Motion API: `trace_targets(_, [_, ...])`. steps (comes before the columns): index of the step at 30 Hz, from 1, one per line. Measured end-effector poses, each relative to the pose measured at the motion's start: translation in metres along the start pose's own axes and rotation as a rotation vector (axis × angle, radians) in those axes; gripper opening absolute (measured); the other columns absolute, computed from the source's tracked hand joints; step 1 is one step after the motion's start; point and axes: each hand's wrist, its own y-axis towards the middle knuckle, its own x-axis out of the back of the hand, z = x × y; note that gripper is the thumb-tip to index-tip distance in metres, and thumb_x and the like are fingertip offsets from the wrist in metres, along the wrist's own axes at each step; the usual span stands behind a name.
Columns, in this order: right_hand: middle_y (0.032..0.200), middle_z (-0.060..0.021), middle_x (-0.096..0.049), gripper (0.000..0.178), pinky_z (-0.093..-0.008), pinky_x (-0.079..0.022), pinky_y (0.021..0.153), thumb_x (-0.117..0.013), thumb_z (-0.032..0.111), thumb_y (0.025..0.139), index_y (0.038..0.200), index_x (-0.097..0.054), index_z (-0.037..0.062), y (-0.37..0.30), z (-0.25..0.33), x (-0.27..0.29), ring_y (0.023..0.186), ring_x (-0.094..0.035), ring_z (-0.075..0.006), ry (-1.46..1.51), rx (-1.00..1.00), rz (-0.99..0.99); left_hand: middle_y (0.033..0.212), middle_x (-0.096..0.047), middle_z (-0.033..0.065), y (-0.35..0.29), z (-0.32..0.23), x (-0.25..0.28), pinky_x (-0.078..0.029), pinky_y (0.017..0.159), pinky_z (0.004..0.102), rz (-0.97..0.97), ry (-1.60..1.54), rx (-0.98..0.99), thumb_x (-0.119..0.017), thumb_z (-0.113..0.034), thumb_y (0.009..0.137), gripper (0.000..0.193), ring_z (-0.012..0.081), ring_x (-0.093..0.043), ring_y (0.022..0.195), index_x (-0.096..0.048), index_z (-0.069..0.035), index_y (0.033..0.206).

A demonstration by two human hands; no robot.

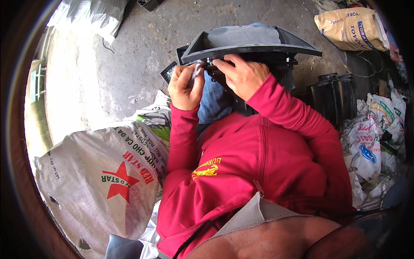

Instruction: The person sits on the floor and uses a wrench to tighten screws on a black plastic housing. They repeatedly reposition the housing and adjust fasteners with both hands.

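Observation:
A large black plastic part point(254, 49) with a wide frame and a grey recessed face rests across my lap, tilted up in front of me. My left hand point(186, 88) is closed at its left underside around a small, shiny, silvery object point(196, 74), whose kind I cannot make out. Beside it, my right hand point(245, 77) holds the part's lower edge, its index finger and thumb close to a small fastener-like spot. The fingertips of my right hand are partly hidden by the frame. Small black trays point(169, 72) stand just left of the part, one with tiny pale pieces.
To my left lies a big white woven sack point(97, 181) with a red star. Black ribbed plastic parts point(333, 97) stand at the right, by crumpled white sacks point(366, 142). A brown paper bag point(340, 28) sits far right, translucent sheeting point(88, 17) far left, on the concrete floor point(151, 32).

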Motion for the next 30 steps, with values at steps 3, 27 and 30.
trace_targets(3, [0.108,-0.0053,-0.064,0.043,-0.0379,-0.059,0.063,-0.070,0.013,0.080,0.123,-0.065,0.0183,0.000,0.002,0.003,0.073,-0.070,-0.0262,-0.032,-0.009,-0.009,0.080,-0.064,0.0125,0.004,-0.008,-0.001,-0.048,0.061,0.0319,0.045,0.025,0.008,-0.071,-0.002,0.081,0.023,0.0221,-0.063,0.068,-0.071,-0.001,0.104])
trace_targets(27, [0.111,-0.0120,-0.070,0.042,-0.0382,-0.059,0.076,-0.068,0.009,0.083,0.124,-0.061,0.0090,0.002,0.010,-0.002,0.089,-0.071,-0.0312,0.311,-0.089,-0.032,0.081,-0.070,0.0037,-0.006,-0.008,-0.012,-0.051,0.067,0.0228,0.087,-0.424,0.315,-0.063,-0.007,0.095,0.021,0.0058,-0.061,0.073,-0.067,0.002,0.113])
trace_targets(30, [0.110,-0.0141,-0.071,0.043,-0.0358,-0.059,0.079,-0.068,0.004,0.082,0.125,-0.060,0.0059,0.000,0.009,-0.001,0.095,-0.071,-0.0293,0.424,-0.095,-0.032,0.080,-0.070,0.0040,-0.008,-0.006,-0.013,-0.051,0.066,0.0230,0.067,-0.389,0.297,-0.064,-0.007,0.094,0.021,0.0059,-0.062,0.073,-0.067,0.002,0.113])
